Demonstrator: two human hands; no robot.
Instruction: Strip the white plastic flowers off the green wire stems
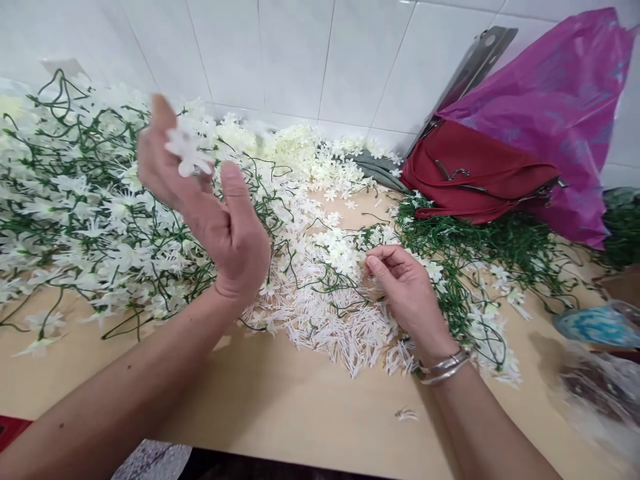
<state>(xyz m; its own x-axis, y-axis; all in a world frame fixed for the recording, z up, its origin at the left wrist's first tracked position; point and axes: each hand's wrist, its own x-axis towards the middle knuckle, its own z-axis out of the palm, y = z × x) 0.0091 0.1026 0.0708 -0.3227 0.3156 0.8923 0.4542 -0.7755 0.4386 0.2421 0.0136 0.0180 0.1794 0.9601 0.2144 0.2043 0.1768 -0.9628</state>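
My left hand [210,207] is raised above the table, palm turned toward me, with a small white artificial flower [187,155] at its blurred fingertips. Behind it lies a big heap of white flowers on green wire stems [75,200]. My right hand [405,287], with silver bangles on the wrist, rests low at the middle of the table, its fingers curled in a pinch over a pile of loose white flower pieces [325,313]. What the pinch holds is too small to make out. Bare green stems [480,260] lie just right of that hand.
A red bag [475,173] and a purple plastic bag [555,100] lean against the white tiled wall at the back right. Blue and clear plastic wrapping [595,327] lies at the right edge. One stray flower piece [406,415] sits on the tan tabletop [280,407] near the front edge.
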